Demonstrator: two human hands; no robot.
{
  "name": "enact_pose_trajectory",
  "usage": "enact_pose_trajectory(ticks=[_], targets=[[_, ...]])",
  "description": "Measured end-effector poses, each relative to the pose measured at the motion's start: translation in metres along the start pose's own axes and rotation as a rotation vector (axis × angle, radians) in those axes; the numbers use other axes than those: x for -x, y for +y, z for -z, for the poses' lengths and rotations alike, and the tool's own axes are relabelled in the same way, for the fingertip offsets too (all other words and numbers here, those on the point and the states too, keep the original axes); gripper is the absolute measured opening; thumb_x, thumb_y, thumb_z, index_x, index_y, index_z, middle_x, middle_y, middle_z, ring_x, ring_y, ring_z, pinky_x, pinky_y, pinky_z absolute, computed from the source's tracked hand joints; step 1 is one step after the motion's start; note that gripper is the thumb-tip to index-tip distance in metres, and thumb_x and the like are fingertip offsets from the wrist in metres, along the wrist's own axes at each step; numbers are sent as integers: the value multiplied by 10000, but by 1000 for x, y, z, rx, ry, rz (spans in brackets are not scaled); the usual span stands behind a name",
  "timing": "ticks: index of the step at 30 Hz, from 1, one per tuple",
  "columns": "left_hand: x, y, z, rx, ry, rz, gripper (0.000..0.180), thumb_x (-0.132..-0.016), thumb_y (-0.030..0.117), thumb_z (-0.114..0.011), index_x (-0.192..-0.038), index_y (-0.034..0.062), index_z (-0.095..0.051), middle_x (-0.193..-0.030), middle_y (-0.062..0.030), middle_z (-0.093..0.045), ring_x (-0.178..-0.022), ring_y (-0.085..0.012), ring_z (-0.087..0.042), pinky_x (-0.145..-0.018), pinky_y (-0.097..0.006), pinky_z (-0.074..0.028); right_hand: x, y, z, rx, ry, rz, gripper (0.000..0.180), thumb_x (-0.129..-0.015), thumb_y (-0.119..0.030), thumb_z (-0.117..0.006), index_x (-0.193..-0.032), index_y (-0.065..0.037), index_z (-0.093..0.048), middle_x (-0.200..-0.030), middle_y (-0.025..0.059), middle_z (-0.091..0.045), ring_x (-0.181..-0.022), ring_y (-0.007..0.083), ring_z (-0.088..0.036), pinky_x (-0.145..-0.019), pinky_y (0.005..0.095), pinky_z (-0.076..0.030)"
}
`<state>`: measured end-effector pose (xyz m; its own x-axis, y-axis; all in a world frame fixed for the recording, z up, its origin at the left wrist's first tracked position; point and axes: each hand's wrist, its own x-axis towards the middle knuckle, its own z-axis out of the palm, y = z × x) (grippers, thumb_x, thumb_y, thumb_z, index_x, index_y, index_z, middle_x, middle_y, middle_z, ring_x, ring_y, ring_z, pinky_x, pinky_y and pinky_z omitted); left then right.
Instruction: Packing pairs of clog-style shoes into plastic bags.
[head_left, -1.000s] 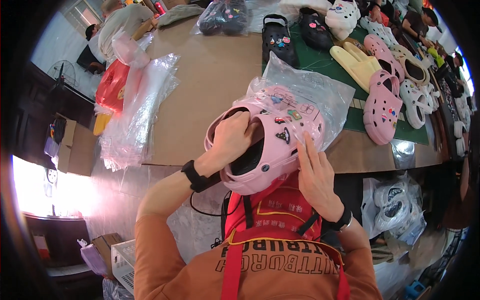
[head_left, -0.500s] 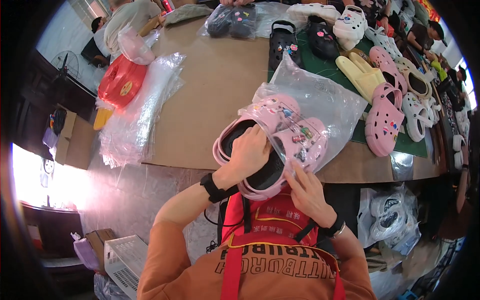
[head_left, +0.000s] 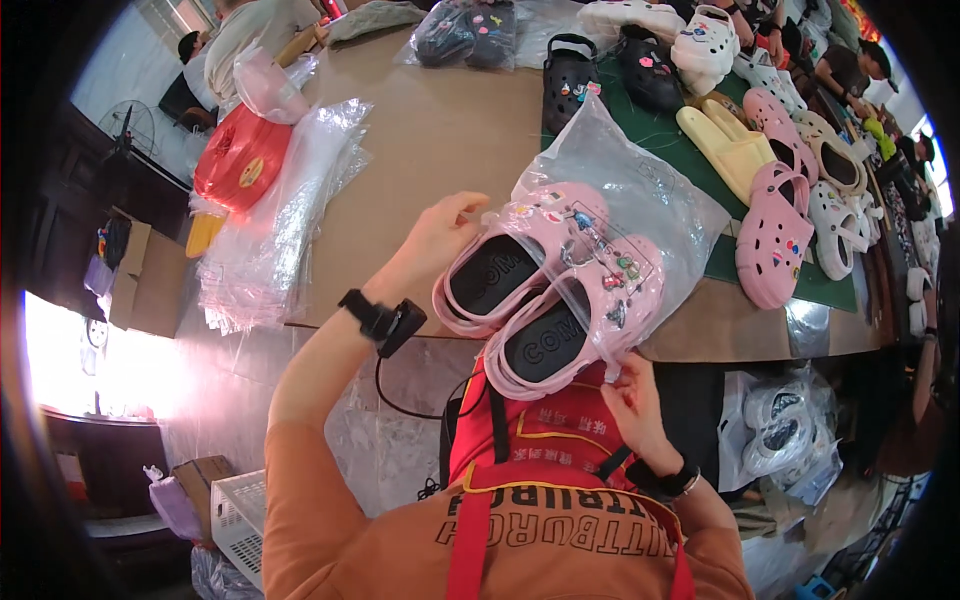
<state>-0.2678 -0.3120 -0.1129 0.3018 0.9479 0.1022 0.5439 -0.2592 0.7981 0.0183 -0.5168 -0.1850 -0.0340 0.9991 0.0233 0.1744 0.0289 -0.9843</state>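
Observation:
A pair of pink clogs [head_left: 530, 345] with black insoles and colourful charms lies at the table's front edge, heels toward me. Their toe ends are inside a clear plastic bag [head_left: 680, 215], while the heels stick out of its mouth. My left hand [head_left: 445, 235] is beside the left clog, fingers bent and apart, close to the bag's left edge. I see nothing held in it. At the lower right, my right hand [head_left: 635, 405] pinches the rim of the bag beside the right clog's heel, its thumb and fingers closed.
Clear bags [head_left: 275, 245] lie stacked at left beside a red ribbon roll [head_left: 240, 160]. Several clogs, including a pink clog [head_left: 772, 245], and yellow slides [head_left: 725, 150] cover the green mat [head_left: 825, 290] at right. Bagged clogs [head_left: 465, 38] lie at the back. Other people work beyond.
My left hand has come out of the left clog and moved up and left to the bag's edge. The right hand has shifted down and right, from the clog's side to the bag's rim.

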Motion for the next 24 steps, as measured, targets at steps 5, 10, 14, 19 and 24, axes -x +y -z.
enact_pose_trajectory(ticks=[5,10,14,19,24], targets=[[-21,-43,-12,203,-245,113,316,-830,32,-463,-1140,-21,-495,-1036,-109,-565,-937,-147,-532,-820,-269,-435,-3,-7,-18,-293,-26,-155,455,-803,3,-559,-1194,-30,-328,-1175,77,-374,-945,141,-474,-770,238,-416],[-16,-43,-30,522,-205,231,220,-859,79,-465,-1059,-3,-508,-964,-75,-567,-879,-124,-541,-784,-244,-447,-5,-5,-37,-600,55,-180,463,-818,52,-506,-1190,-58,-251,-1155,93,-369,-988,143,-457,-858,260,-400],[-8,-30,-30,676,-129,403,170,-887,129,-470,-1010,18,-510,-889,-51,-574,-769,-91,-554,-683,-225,-473,-17,-5,-45,-770,161,-243,383,-834,41,-490,-1105,-110,-265,-1128,78,-401,-1029,156,-466,-854,310,-437],[3,-21,-32,705,-14,455,255,-885,214,-494,-966,-27,-510,-868,-79,-561,-769,-111,-553,-673,-237,-467,-34,-25,-12,-723,236,-204,153,-884,-60,-481,-986,-102,-376,-913,40,-533,-742,112,-567,-678,273,-500],[1,21,-16,1047,-107,404,275,-884,249,-492,-958,-15,-470,-870,-85,-553,-743,-137,-571,-590,-251,-482,-76,-74,30,-662,382,-100,103,-914,-180,-440,-918,-78,-428,-854,28,-544,-718,93,-561,-665,243,-481]])
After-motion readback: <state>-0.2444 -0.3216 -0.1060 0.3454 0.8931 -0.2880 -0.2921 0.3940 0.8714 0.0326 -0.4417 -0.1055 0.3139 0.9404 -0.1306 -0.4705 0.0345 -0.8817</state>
